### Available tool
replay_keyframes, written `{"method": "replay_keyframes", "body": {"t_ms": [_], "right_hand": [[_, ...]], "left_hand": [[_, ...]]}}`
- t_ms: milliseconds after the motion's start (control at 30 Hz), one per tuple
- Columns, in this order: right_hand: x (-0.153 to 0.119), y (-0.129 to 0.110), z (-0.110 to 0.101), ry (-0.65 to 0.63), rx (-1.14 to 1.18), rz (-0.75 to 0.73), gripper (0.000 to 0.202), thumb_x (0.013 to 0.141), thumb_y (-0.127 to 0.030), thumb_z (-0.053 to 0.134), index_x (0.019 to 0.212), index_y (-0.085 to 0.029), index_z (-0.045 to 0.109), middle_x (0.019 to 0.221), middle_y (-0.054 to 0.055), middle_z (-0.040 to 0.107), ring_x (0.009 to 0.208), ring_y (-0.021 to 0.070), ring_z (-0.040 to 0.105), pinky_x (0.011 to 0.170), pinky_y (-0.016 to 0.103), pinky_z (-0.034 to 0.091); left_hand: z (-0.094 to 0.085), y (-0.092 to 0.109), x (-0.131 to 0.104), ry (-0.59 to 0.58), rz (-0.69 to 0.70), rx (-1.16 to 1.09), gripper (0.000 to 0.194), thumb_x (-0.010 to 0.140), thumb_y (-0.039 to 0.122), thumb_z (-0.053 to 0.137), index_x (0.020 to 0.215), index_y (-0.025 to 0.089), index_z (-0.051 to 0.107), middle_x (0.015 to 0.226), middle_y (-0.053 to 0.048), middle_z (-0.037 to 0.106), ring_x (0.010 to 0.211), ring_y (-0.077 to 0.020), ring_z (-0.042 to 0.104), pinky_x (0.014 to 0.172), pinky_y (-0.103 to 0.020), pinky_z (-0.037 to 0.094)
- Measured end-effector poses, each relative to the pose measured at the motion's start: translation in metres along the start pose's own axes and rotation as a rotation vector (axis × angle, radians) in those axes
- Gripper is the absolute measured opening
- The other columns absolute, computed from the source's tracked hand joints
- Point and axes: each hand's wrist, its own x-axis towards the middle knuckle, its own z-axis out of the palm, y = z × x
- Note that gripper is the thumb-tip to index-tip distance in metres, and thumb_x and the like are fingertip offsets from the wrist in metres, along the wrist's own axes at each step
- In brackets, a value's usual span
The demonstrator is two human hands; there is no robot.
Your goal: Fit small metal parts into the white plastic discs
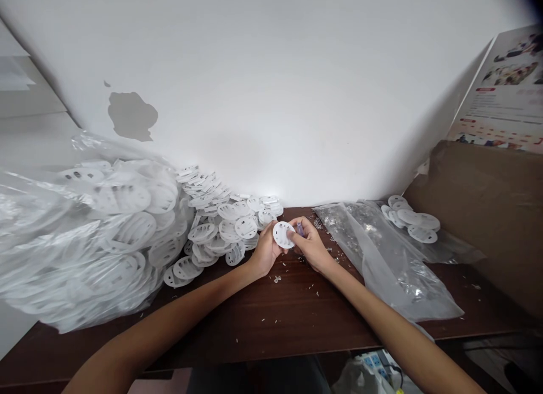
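Note:
A round white plastic disc (283, 235) with slots is held up over the middle of the table. My left hand (266, 252) grips its left edge, fingers closed round it. My right hand (310, 244) has its thumb on the disc's right side, and a small purple piece (300, 229) shows among its curled fingers; what that piece belongs to is hidden. Just left of the hands lies a heap of similar white discs (229, 227). Small metal bits (278, 279) are scattered on the table below the hands.
A large clear plastic bag (97, 241) full of white discs stands at the left. On the right lies a flat clear bag (382, 258) with small shiny parts, and several discs (418, 221) rest beyond it. A cardboard box (479, 201) bounds the right side.

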Motion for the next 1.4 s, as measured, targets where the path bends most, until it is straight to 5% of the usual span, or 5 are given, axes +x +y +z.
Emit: {"method": "replay_keyframes", "body": {"t_ms": [433, 700, 967, 1267, 1400], "right_hand": [[-0.002, 0.009, 0.002, 0.027, 0.036, -0.021, 0.031, 0.086, -0.045, 0.073, 0.1, -0.026, 0.054, 0.078, -0.004, 0.053, 0.052, 0.0105, 0.042, 0.044, 0.023, 0.031], [-0.001, 0.017, 0.003, 0.072, -0.073, -0.142, 0.029, 0.088, -0.045, 0.07, 0.101, -0.024, 0.056, 0.088, 0.001, 0.058, 0.073, 0.017, 0.054, 0.06, 0.028, 0.046], [0.0, 0.019, 0.004, 0.082, -0.104, -0.226, 0.02, 0.09, -0.038, 0.067, 0.1, -0.024, 0.056, 0.09, 0.001, 0.057, 0.08, 0.0183, 0.054, 0.072, 0.031, 0.048], [0.005, 0.016, 0.005, 0.122, -0.111, -0.175, 0.023, 0.085, -0.038, 0.067, 0.1, -0.024, 0.055, 0.085, 0.0, 0.056, 0.073, 0.0188, 0.054, 0.062, 0.031, 0.048], [0.004, 0.012, 0.009, 0.128, -0.14, -0.2, 0.02, 0.084, -0.036, 0.065, 0.096, -0.025, 0.054, 0.083, 0.0, 0.056, 0.074, 0.0193, 0.054, 0.066, 0.033, 0.049]], "left_hand": [[0.002, 0.001, -0.002, -0.032, -0.107, -0.119, 0.04, 0.079, 0.051, 0.082, 0.087, 0.018, 0.061, 0.066, 0.004, 0.057, 0.051, -0.0089, 0.049, 0.043, -0.02, 0.038], [0.007, 0.002, -0.007, -0.007, -0.064, -0.12, 0.034, 0.081, 0.043, 0.081, 0.085, 0.018, 0.058, 0.066, 0.004, 0.056, 0.05, -0.0083, 0.047, 0.042, -0.019, 0.038], [0.007, -0.001, -0.006, 0.047, -0.05, -0.126, 0.031, 0.082, 0.037, 0.081, 0.09, 0.019, 0.057, 0.07, 0.003, 0.059, 0.053, -0.0101, 0.052, 0.044, -0.02, 0.038], [-0.002, 0.002, 0.005, 0.024, -0.011, -0.022, 0.045, 0.079, 0.056, 0.08, 0.088, 0.017, 0.06, 0.072, 0.001, 0.06, 0.058, -0.0123, 0.055, 0.044, -0.023, 0.041], [-0.006, 0.001, 0.008, 0.042, 0.029, 0.014, 0.042, 0.076, 0.049, 0.085, 0.087, 0.018, 0.059, 0.072, 0.002, 0.059, 0.058, -0.0117, 0.055, 0.045, -0.022, 0.041]]}}
